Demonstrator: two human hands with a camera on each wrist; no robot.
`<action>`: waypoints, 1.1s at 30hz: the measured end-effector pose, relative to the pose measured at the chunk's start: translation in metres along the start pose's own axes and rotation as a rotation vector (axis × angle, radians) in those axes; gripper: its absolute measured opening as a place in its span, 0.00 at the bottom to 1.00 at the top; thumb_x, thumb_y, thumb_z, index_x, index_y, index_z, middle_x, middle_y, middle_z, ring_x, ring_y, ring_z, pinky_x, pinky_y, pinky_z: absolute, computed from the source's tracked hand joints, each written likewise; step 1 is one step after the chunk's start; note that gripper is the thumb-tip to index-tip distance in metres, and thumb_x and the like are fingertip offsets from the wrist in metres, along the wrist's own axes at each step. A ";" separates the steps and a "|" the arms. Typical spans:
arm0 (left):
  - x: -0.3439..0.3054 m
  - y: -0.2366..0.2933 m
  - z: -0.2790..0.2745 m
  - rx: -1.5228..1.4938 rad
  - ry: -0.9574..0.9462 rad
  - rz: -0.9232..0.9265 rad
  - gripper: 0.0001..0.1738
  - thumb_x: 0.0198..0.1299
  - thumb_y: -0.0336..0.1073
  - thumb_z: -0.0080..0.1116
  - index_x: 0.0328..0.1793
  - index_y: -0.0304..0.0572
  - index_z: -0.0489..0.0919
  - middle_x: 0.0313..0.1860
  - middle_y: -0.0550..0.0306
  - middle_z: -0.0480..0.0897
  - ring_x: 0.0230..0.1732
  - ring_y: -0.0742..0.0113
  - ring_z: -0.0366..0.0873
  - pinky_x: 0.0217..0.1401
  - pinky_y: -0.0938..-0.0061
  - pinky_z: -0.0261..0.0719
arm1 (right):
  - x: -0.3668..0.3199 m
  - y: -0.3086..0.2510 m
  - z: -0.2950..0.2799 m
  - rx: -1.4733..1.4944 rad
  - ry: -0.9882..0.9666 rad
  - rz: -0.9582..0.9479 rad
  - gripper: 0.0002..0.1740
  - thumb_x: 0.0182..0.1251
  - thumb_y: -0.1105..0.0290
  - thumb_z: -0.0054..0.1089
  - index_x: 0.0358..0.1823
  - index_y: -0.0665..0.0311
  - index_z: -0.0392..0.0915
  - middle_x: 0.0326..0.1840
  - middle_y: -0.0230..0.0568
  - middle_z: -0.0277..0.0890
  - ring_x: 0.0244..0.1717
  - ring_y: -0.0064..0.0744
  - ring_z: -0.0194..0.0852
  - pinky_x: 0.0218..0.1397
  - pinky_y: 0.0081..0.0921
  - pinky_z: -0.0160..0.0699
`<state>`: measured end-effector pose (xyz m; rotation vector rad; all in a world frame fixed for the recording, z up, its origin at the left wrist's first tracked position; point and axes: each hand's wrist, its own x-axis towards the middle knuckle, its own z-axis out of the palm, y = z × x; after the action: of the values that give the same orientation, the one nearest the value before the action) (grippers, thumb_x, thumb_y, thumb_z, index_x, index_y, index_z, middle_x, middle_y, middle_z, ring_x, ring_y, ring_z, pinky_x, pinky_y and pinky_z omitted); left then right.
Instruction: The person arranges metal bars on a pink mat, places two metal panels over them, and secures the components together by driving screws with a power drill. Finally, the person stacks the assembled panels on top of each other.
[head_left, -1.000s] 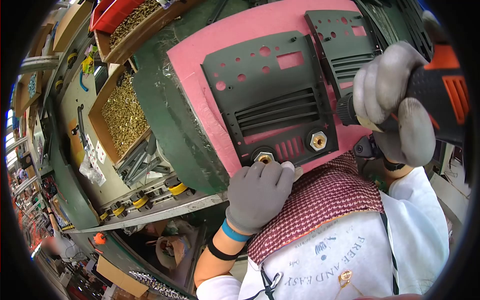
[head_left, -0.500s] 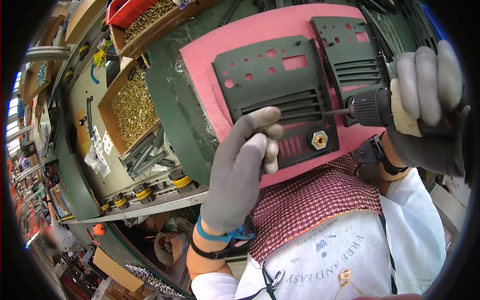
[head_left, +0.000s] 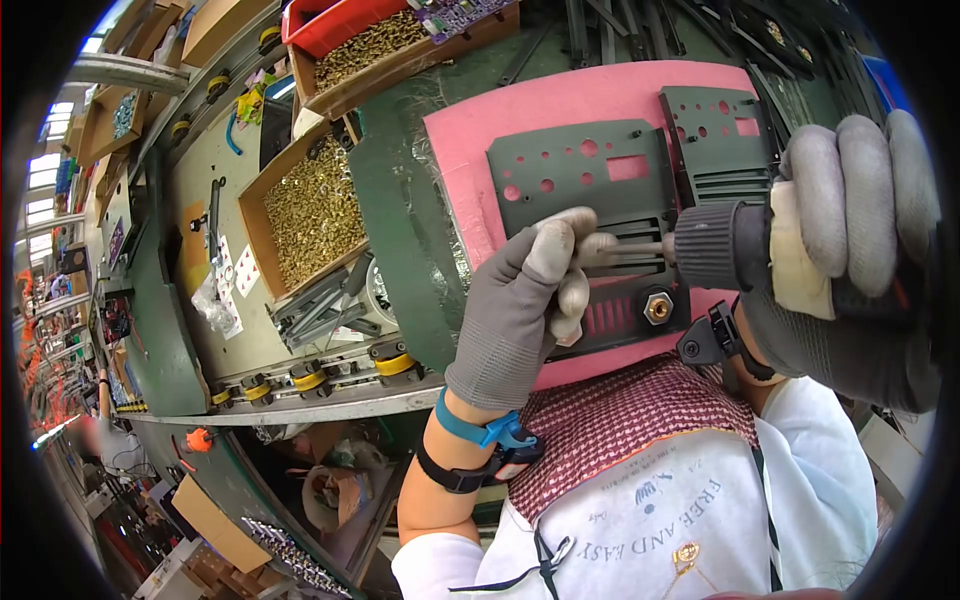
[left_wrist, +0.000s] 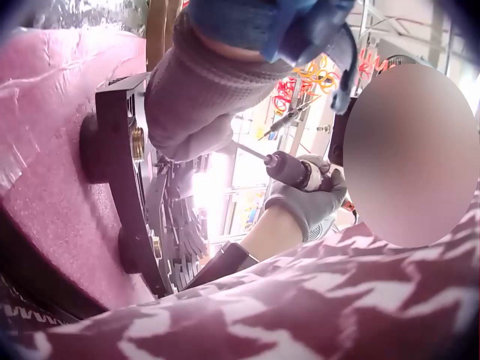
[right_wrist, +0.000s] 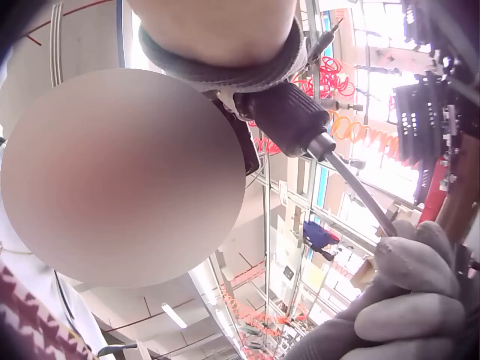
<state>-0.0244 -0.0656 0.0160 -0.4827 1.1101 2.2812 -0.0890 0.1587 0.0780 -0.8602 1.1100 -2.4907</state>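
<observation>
My gloved right hand (head_left: 865, 210) grips a power drill (head_left: 715, 245), its bit (head_left: 640, 248) pointing left across the panel. The gloved left hand (head_left: 510, 320) pinches the bit's tip end between thumb and fingers; anything small held there is hidden. In the right wrist view the bit (right_wrist: 364, 191) runs into those fingers. Beneath, a dark perforated metal panel (head_left: 527, 208) lies on a pink foam sheet (head_left: 460, 135). One hex nut with a brass centre (head_left: 658, 308) sits at its lower right corner, and the left hand covers the lower left.
A second dark panel (head_left: 715, 155) lies right beside the first. Left of the foam stands a box of small brass parts (head_left: 315, 215), with a red bin (head_left: 340, 25) behind. Dark metal strips (head_left: 600, 35) are piled at the back. A metal rail with yellow rollers (head_left: 400, 367) edges the bench.
My left hand has lifted from the nut at the panel's lower left to the bit's tip. The right hand has swung the drill so its bit points left. The head view has shifted.
</observation>
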 end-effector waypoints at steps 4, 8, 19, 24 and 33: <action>0.002 -0.004 -0.004 -0.028 0.008 0.087 0.24 0.69 0.55 0.53 0.51 0.39 0.75 0.23 0.67 0.70 0.20 0.81 0.59 0.24 0.84 0.60 | -0.004 -0.003 0.001 0.068 0.084 -0.020 0.12 0.63 0.76 0.58 0.26 0.55 0.64 0.19 0.21 0.62 0.22 0.15 0.58 0.32 0.09 0.65; -0.002 -0.007 -0.009 0.010 -0.101 0.069 0.26 0.69 0.60 0.50 0.50 0.42 0.76 0.22 0.68 0.70 0.19 0.79 0.60 0.24 0.82 0.61 | -0.002 0.002 0.012 0.036 0.093 -0.027 0.12 0.63 0.75 0.58 0.26 0.55 0.64 0.19 0.21 0.62 0.23 0.15 0.58 0.32 0.09 0.65; -0.008 -0.007 -0.002 0.038 -0.109 0.080 0.31 0.69 0.60 0.48 0.53 0.35 0.77 0.24 0.68 0.74 0.20 0.81 0.60 0.23 0.84 0.57 | 0.009 0.020 0.032 -0.054 0.127 -0.066 0.11 0.62 0.73 0.58 0.27 0.55 0.64 0.19 0.22 0.61 0.23 0.15 0.58 0.30 0.11 0.64; -0.024 -0.017 -0.026 0.387 0.258 0.355 0.30 0.69 0.51 0.55 0.66 0.33 0.72 0.29 0.67 0.75 0.26 0.84 0.62 0.29 0.86 0.64 | 0.004 0.015 0.034 -0.119 0.144 -0.076 0.11 0.61 0.72 0.59 0.27 0.55 0.64 0.19 0.22 0.60 0.23 0.15 0.58 0.30 0.12 0.64; -0.017 -0.041 -0.013 0.705 0.409 0.272 0.31 0.60 0.30 0.58 0.70 0.29 0.68 0.26 0.71 0.60 0.29 0.82 0.59 0.36 0.86 0.63 | 0.001 0.027 0.039 -0.309 0.183 -0.124 0.10 0.61 0.68 0.58 0.29 0.55 0.64 0.21 0.22 0.59 0.24 0.14 0.58 0.28 0.14 0.62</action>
<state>0.0150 -0.0607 -0.0076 -0.5354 2.1766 1.8475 -0.0649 0.1172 0.0786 -0.8115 1.5795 -2.5807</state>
